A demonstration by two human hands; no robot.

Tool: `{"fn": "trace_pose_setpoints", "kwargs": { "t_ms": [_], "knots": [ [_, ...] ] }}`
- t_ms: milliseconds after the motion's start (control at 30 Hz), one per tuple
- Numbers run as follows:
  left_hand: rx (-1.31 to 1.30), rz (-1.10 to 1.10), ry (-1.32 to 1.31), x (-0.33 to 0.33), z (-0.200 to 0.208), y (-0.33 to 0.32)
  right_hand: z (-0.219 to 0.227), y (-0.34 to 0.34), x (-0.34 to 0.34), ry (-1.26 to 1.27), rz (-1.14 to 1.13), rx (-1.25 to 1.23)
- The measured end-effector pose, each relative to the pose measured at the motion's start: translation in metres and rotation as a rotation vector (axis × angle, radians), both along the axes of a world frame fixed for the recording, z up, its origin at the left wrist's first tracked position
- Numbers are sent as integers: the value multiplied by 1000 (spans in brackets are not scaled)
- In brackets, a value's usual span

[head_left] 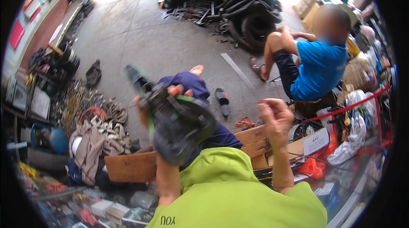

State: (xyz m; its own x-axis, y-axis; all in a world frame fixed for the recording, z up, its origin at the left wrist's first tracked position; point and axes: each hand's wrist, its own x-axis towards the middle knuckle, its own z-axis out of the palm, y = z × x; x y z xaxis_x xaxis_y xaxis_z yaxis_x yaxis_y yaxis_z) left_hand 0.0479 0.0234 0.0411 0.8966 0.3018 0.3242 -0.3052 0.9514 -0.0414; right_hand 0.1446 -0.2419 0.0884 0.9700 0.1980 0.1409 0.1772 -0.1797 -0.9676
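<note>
Dark item (181,128), too blurred to identify, held above trousers (219,136); left hand (143,111) wrapped round it, palm hidden. Slide (222,102) on floor (162,49). Right hand (277,119) raised, fingers curled, thumb near index; can't tell if pinching anything.

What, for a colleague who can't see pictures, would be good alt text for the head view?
The camera wearer's left hand grips a blurred black-and-green object, while the right hand is raised, half curled. In the cluttered space ahead, black tyres are piled on a grey floor; another person in blue sits at the right.
</note>
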Motion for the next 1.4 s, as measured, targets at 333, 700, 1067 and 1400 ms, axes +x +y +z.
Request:
{"fn": "trace_pose_setpoints", "kwargs": {
  "t_ms": [333, 700, 1067, 1400],
  "knots": [
    [78, 189, -29, 16, -55, -3, 26, -23, -33, -166, 94, -167],
    [93, 244, -124, 8, -87, 17, -3, 5, -32, -26, 196, -130],
    [-51, 54, -34, -19, -48, 38, 11, -8, 10, 347, 187, 572],
    [93, -150, -256, -10, -79, 96, -49, 3, 41, 256, 372, 275]
  ]
}}
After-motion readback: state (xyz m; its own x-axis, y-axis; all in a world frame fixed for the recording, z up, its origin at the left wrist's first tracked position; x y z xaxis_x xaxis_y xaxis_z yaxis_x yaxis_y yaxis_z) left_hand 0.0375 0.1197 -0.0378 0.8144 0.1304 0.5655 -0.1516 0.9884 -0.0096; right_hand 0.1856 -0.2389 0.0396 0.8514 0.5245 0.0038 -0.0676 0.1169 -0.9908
